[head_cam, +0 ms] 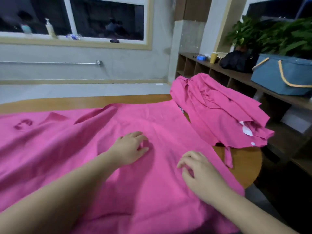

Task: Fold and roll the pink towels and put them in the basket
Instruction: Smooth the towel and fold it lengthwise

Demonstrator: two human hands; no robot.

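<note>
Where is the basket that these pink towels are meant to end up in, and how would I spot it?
Look right of the wooden table to the long dark shelf unit under the leafy plants. The basket sits on top, beside a black bag. It is the only blue fabric box there, with tan loop handles.

Dark window (104,19), seemingly grey wall (84,54)

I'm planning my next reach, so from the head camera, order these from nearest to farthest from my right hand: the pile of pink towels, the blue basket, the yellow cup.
From the right hand:
1. Pile of pink towels, on the table's right end, just ahead.
2. Blue basket, on the shelf unit, far right.
3. Yellow cup, farther back on that shelf top.
</note>
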